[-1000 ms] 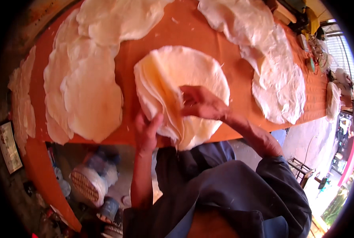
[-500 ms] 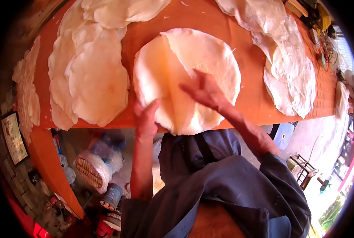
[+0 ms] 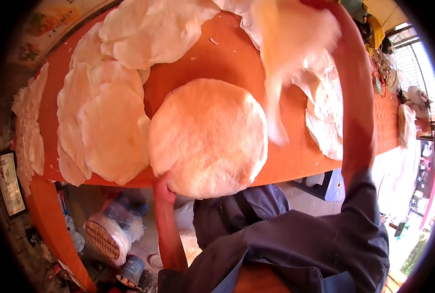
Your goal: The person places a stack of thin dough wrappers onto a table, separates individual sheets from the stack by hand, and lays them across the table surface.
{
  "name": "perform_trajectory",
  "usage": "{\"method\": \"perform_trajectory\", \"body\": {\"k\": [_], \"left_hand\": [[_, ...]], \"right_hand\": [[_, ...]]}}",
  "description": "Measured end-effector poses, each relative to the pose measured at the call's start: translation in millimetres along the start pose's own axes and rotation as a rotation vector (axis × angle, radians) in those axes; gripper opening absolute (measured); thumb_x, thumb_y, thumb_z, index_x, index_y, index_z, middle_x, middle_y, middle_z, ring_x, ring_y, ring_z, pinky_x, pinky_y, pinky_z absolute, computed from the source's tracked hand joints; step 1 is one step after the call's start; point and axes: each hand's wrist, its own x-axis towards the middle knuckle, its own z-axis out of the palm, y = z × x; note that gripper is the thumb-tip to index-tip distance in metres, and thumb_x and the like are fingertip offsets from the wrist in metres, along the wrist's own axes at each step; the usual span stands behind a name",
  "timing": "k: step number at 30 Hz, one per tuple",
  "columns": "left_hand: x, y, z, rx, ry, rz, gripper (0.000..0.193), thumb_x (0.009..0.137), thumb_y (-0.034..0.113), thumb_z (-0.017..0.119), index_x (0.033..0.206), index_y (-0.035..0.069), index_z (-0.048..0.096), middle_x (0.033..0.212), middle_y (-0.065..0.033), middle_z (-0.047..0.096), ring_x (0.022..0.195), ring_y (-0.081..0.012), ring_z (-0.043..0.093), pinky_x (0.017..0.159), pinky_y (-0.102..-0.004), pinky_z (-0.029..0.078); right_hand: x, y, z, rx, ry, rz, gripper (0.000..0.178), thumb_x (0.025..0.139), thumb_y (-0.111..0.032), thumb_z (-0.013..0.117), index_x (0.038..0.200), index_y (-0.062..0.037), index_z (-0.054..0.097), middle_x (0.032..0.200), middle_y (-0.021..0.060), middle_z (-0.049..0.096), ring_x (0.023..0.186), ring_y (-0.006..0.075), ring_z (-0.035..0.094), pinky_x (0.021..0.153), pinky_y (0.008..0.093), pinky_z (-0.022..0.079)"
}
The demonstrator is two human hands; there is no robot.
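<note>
A thick round of pale dough sheets (image 3: 207,141), seemingly a stack, lies at the table's near edge. At its lower left rim is my left hand (image 3: 164,189), thumb against the edge and the other fingers hidden, apparently gripping the rim. My right arm reaches far out to the right. At the top of the view my right hand (image 3: 324,6), partly cut off, is closed on a thin dough sheet (image 3: 288,44). This sheet hangs down from the hand, blurred by motion, its lower end over the table between the stack and the sheets on the right.
Overlapping thin dough sheets (image 3: 112,122) cover the orange table (image 3: 178,80) at left; more dough sheets (image 3: 324,117) lie at right. Bags and cords (image 3: 388,63) crowd the far right. Below the left edge are a plastic-wrapped basket (image 3: 105,239) and a grey bucket (image 3: 132,271).
My right hand has peeled the folded top sheet off the round stack and carried it far up and to the right. My left hand stays by the stack's lower left rim.
</note>
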Motion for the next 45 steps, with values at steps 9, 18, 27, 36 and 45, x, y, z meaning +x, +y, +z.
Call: {"method": "perform_trajectory", "body": {"k": [9, 18, 27, 36, 45], "left_hand": [[-13.1, 12.4, 27.7, -0.262, -0.006, -0.056, 0.059, 0.092, 0.031, 0.058, 0.141, 0.003, 0.04, 0.14, -0.0106, 0.05, 0.128, -0.028, 0.047, 0.109, -0.0442, 0.036], [-28.4, 39.7, 102.0, 0.31, -0.281, 0.154, 0.053, 0.087, 0.01, 0.055, 0.138, 0.0, 0.041, 0.132, -0.0103, 0.051, 0.12, -0.0196, 0.05, 0.101, -0.0334, 0.04], [-29.6, 52.3, 119.8, 0.32, -0.149, 0.208, 0.052, 0.087, 0.011, 0.061, 0.134, -0.003, 0.043, 0.126, -0.0126, 0.054, 0.115, -0.0204, 0.053, 0.099, -0.0333, 0.042], [-25.9, 51.3, 110.0, 0.292, -0.116, 0.169, 0.058, 0.087, 0.016, 0.069, 0.136, 0.0, 0.041, 0.126, -0.0117, 0.055, 0.113, -0.0204, 0.054, 0.097, -0.0337, 0.043], [-23.1, 47.3, 13.8, 0.063, 0.059, 0.089, 0.043, 0.087, 0.004, 0.058, 0.129, 0.002, 0.053, 0.123, -0.0125, 0.061, 0.11, -0.0274, 0.061, 0.092, -0.0421, 0.051]], "right_hand": [[208.3, -27.6, -228.0, -0.181, -0.211, 0.07, 0.019, 0.096, -0.017, 0.052, 0.103, -0.0005, 0.06, 0.088, 0.0091, 0.065, 0.073, 0.02, 0.066, 0.065, 0.0299, 0.057], [-120.1, 208.7, 46.3, -0.831, -0.574, 0.267, 0.066, 0.084, -0.031, 0.075, 0.134, 0.0024, 0.048, 0.099, 0.0122, 0.065, 0.09, 0.0244, 0.066, 0.078, 0.0338, 0.055], [-130.1, 235.3, 51.4, -0.552, -0.582, 0.601, 0.055, 0.083, -0.037, 0.075, 0.121, -0.0001, 0.06, 0.105, 0.0054, 0.066, 0.096, 0.0136, 0.06, 0.085, 0.0305, 0.048], [-140.2, 275.2, 57.3, -0.342, -0.489, 0.521, 0.042, 0.091, -0.037, 0.066, 0.108, 0.0014, 0.067, 0.084, 0.0065, 0.067, 0.077, 0.0138, 0.062, 0.064, 0.0272, 0.049], [-103.5, 222.4, 16.0, -0.197, -0.312, 0.372, 0.026, 0.081, -0.01, 0.067, 0.105, 0.0028, 0.065, 0.082, 0.0081, 0.066, 0.071, 0.0168, 0.064, 0.065, 0.0291, 0.053]]}}
